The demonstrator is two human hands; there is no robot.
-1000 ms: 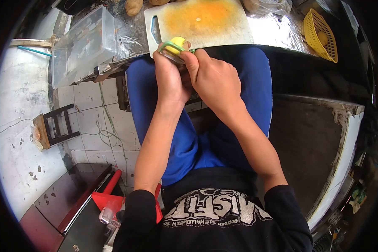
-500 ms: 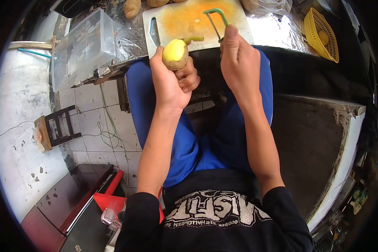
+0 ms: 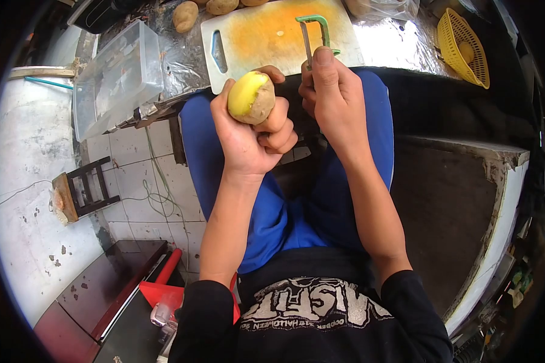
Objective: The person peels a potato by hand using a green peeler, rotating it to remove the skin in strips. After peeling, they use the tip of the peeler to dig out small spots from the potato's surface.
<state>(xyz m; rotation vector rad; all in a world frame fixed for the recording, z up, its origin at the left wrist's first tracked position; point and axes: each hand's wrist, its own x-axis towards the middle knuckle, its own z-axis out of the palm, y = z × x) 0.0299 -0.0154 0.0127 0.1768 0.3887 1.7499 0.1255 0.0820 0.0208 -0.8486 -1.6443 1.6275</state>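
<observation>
left grip (image 3: 248,142) is wrapped around the potato (image 3: 248,100), partly peeled, its yellow side facing up | right grip (image 3: 337,103) pinches the green peeler (image 3: 324,29), its blade end pointing away from the body | potato is near the front edge of the cutting board (image 3: 260,39), apart from the peeler

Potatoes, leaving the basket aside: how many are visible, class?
4: a partly peeled potato in the left hand, three potatoes by the cutting board at the picture's top; others may be hidden.
</observation>
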